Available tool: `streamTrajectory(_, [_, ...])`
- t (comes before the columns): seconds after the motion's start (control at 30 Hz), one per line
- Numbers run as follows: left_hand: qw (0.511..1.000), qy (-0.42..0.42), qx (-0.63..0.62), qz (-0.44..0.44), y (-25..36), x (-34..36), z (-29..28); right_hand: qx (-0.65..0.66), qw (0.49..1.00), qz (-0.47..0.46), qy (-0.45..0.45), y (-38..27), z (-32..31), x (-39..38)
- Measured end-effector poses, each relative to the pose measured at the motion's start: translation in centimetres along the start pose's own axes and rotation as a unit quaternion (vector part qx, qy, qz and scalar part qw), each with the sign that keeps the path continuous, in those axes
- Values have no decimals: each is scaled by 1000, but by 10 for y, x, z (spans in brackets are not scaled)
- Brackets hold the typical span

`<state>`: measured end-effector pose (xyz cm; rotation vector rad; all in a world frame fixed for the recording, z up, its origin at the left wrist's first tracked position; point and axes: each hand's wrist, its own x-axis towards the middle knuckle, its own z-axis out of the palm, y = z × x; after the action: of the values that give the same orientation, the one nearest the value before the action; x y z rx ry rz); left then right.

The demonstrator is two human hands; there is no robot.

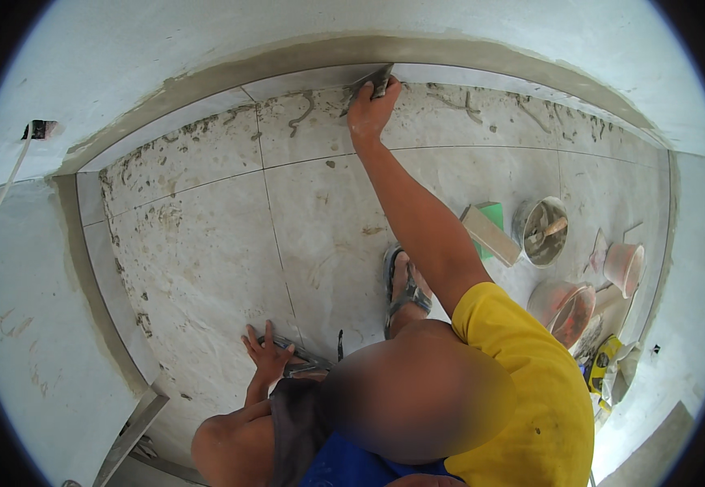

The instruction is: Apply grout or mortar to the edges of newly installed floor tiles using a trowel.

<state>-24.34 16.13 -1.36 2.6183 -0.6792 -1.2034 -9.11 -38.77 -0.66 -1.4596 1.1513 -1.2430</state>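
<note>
Right hand [371, 109]: fingers closed on a trowel [378, 79] at the top-centre skirting tile [312, 79]; I judge flat, steady strokes serve best.
Left hand [267, 355]: fingers spread wide, bracing me on the floor [206, 243], lower centre.

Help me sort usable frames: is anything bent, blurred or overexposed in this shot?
Head view: fisheye bends the tile joints and the wall base into arcs; black corners; a smooth blurred patch covers the lower centre; the walls are bright but not blown out; the right hand and its trowel stay sharp.
</note>
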Motion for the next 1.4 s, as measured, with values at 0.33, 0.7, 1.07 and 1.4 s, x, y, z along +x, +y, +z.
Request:
streamTrajectory(0.33, [1000, 20, -3, 18, -1, 0, 2, 37, 998, 52, 30, -2, -3, 9])
streamTrajectory(0.7, [1000, -11, -22, -13, 6, 0, -3, 126, 978, 67, 155, 32, -79, 109])
streamTrajectory(1.07, [1000, 6, -5, -10, 3, 1, 3, 197, 966, 159, -51, -9, -64, 28])
streamTrajectory(1.4, [978, 174, 70, 94, 86, 74, -59, -143, 960, 120, -211, -54, -224, -10])
